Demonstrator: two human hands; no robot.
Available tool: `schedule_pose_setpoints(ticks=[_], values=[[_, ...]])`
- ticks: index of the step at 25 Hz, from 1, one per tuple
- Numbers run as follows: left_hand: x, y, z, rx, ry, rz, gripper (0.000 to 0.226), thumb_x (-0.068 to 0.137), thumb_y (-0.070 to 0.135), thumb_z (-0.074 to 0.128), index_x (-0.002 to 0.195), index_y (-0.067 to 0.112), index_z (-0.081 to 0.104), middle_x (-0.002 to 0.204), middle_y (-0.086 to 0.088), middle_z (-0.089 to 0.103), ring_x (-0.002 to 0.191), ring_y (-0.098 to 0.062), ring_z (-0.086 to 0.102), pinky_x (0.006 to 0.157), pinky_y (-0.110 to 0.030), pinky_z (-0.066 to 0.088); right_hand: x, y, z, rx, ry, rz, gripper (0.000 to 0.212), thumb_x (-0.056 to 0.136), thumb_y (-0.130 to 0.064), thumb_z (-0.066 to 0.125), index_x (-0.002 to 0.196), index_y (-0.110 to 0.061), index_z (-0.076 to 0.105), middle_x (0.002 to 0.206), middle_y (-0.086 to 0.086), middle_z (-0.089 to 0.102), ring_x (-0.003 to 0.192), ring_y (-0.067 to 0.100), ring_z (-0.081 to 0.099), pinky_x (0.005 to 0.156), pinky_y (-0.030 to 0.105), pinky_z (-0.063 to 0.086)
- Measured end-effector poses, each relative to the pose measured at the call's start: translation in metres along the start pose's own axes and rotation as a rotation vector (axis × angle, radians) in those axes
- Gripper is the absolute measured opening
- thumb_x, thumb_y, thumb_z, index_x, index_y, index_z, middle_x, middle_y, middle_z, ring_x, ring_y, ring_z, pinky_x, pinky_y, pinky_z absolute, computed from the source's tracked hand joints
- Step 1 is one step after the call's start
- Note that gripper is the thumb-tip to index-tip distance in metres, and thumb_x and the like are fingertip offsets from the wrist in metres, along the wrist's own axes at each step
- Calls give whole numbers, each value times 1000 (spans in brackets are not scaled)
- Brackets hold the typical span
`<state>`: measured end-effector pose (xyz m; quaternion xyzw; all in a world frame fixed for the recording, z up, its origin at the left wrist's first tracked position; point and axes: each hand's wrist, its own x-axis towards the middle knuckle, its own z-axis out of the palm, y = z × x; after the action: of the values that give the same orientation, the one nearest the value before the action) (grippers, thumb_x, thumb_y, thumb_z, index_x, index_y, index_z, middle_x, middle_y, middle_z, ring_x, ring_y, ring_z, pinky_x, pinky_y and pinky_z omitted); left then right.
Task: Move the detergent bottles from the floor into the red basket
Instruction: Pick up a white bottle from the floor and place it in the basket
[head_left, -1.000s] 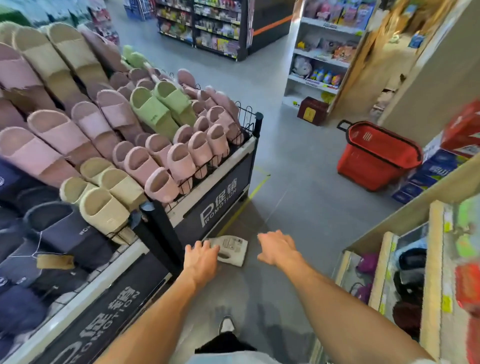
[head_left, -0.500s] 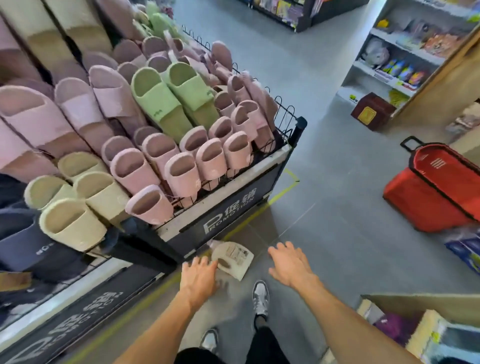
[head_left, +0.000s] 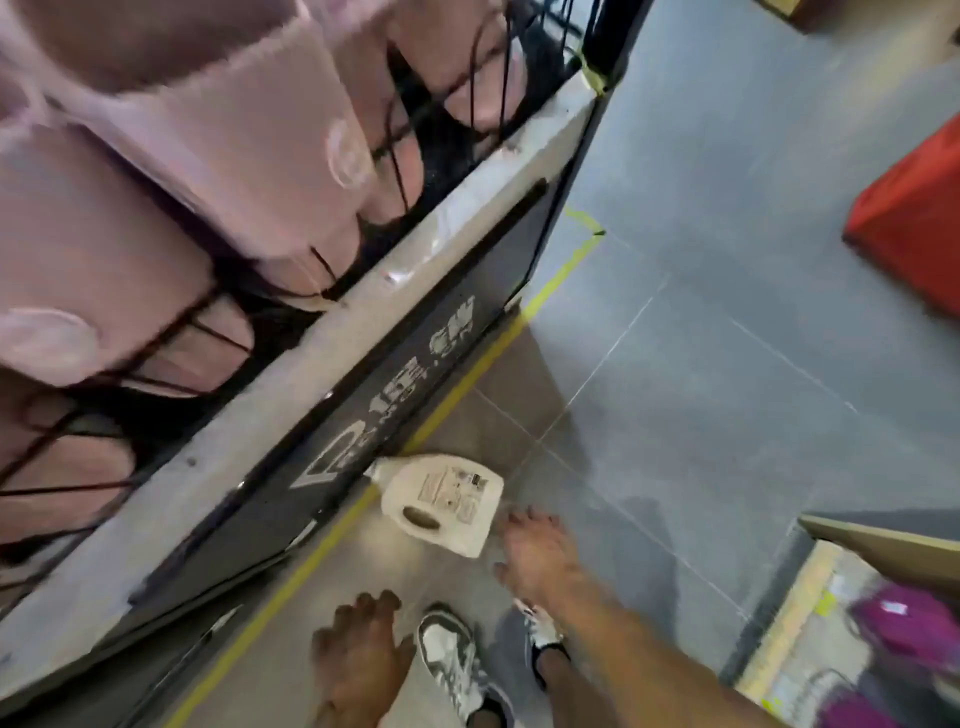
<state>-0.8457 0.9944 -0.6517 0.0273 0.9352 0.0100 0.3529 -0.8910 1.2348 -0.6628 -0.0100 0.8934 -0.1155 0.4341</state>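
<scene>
A white detergent bottle (head_left: 441, 501) lay on its side on the grey floor (head_left: 701, 374) beside the slipper rack (head_left: 291, 364). The right hand (head_left: 540, 556) hovered just beside it, fingers spread; the left hand (head_left: 358, 660) (also released) hung nearer the shoes (head_left: 452, 660). The red basket (head_left: 914, 223) stood well apart.

Head camera tilts steeply down, close above the floor (head_left: 727, 364).

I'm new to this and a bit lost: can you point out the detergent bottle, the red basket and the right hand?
detergent bottle (head_left: 447, 501): head view, on its printed label.
red basket (head_left: 914, 228): head view, on its side wall.
right hand (head_left: 540, 558): head view, on its back.
</scene>
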Motion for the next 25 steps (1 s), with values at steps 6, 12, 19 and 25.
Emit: schedule_pose_setpoints(ticks=[6,12,19,25], values=[[191,-7,179,-214,-57,-165,42,94,52,61,129,32,51,130,0,55,125,-26,51,96,-42,42,227,29,108,16,66,-42,73,88,-49,70,149,-22,41,149,11,43,138,34,41,108,47,44],[303,-27,271,-1361,67,-537,76,79,68,67,132,14,59,122,-8,67,117,-35,63,93,-50,55,373,3,148,122,16,-184,100,80,-67,73,159,-25,30,161,10,36,148,35,32,118,53,34],[323,-37,286,-1926,-144,-203,50,105,47,49,150,24,48,146,-17,55,134,-42,53,108,-67,39,421,-2,136,301,-361,-243,84,72,-67,82,140,-24,57,109,-5,72,95,15,70,76,29,52],[248,-11,266,-1718,-107,-263,76,75,47,88,138,15,59,131,-21,66,123,-47,60,105,-69,43,314,44,167,495,-262,-193,106,56,-73,86,149,-50,41,137,-10,63,121,13,61,108,36,47]])
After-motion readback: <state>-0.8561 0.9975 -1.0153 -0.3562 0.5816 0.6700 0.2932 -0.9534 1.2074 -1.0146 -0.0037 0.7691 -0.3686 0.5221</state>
